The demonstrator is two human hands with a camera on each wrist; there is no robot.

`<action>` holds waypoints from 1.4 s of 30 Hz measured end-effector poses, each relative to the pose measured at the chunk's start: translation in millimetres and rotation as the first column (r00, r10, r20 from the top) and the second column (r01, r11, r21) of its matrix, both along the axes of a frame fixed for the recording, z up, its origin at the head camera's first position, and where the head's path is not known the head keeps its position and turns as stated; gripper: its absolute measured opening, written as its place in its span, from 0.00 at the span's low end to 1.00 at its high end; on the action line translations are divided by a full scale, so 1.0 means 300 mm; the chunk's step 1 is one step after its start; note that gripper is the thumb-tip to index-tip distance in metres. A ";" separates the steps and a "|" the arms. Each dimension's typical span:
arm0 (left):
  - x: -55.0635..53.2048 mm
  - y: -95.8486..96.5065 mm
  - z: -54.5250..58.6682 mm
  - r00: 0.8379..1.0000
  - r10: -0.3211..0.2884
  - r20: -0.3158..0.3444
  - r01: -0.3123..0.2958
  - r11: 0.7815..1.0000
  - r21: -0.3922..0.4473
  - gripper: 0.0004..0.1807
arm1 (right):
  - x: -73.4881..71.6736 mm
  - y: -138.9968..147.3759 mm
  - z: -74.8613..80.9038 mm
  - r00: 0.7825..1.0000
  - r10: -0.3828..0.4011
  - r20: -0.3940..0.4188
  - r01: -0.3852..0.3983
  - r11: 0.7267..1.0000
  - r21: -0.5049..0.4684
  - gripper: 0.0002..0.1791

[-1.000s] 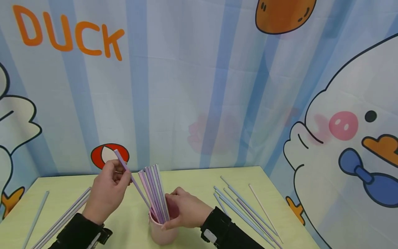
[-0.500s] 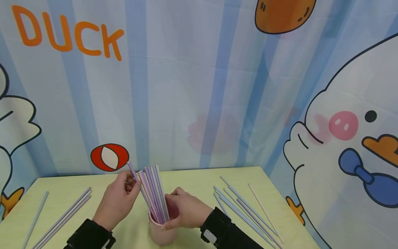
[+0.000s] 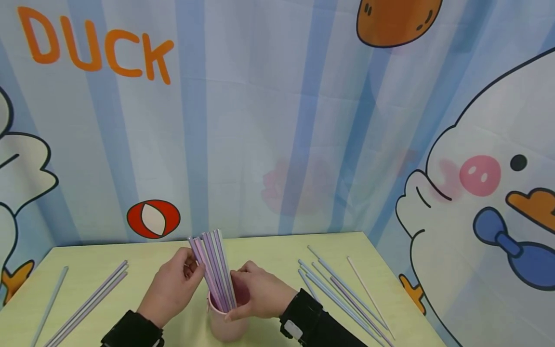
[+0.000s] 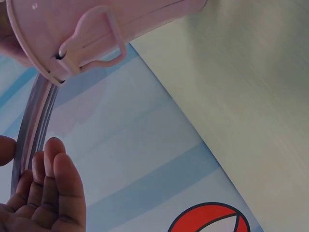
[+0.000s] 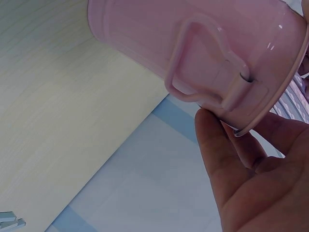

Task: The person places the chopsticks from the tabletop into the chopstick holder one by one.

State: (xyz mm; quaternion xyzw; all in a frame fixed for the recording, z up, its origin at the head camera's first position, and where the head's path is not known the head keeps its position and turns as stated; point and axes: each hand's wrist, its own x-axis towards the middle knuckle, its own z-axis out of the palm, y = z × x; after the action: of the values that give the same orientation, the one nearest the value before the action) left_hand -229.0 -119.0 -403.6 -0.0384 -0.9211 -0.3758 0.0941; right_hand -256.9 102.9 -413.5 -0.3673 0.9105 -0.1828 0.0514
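A pink metal cup (image 3: 227, 330) stands upright at the front middle of the table, with a wire handle (image 4: 116, 36) on its side. Purple and pink straws (image 3: 217, 274) lean in a bundle inside it. My left hand (image 3: 175, 284) pinches a purple straw at the bundle's left edge between thumb and fingers. In the left wrist view the straws (image 4: 36, 116) run between that hand's fingers up to the rim. My right hand (image 3: 262, 291) holds the cup by its rim, thumb in front and fingers behind. The right wrist view shows its fingers (image 5: 215, 150) right at the rim.
Several blue, purple and pale pink straws (image 3: 347, 294) lie loose on the right of the table (image 3: 277, 250). To the left lie a few greyish-purple straws (image 3: 86, 303) and a single pale blue one (image 3: 49, 306). A printed curtain (image 3: 256, 120) hangs behind the table.
My left hand has moved right and down with the purple straw, which has gone from a wide slant to lying against the bundle. The right hand stays on the cup.
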 end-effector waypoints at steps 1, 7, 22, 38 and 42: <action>0.000 0.001 -0.002 1.000 -0.001 0.003 0.001 1.000 -0.003 0.15 | 0.000 0.000 0.000 1.000 0.003 -0.002 -0.003 1.000 -0.002 0.48; 0.002 0.005 -0.008 1.000 0.002 0.023 -0.002 1.000 -0.004 0.15 | -0.001 0.003 0.000 0.999 0.023 -0.025 -0.024 1.000 -0.011 0.45; 0.004 0.015 -0.019 0.998 0.007 0.070 -0.005 1.000 -0.024 0.15 | -0.007 0.000 -0.010 1.000 0.018 -0.014 -0.018 1.000 -0.011 0.44; -0.010 -0.169 -0.064 0.998 0.053 0.045 -0.041 0.974 -0.225 0.14 | -0.001 -0.004 -0.004 0.999 0.012 -0.030 -0.012 1.000 0.006 0.44; -0.030 -0.282 -0.101 0.998 0.066 0.020 -0.053 0.922 -0.383 0.13 | -0.001 -0.002 -0.003 0.999 0.018 -0.030 -0.018 1.000 0.004 0.43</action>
State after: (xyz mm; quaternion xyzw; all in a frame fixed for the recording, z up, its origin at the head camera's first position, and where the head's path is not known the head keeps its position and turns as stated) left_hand -238.0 -203.5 -434.0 -0.0220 -0.9788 -0.1868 0.0812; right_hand -257.1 102.3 -414.3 -0.3783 0.9081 -0.1753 0.0400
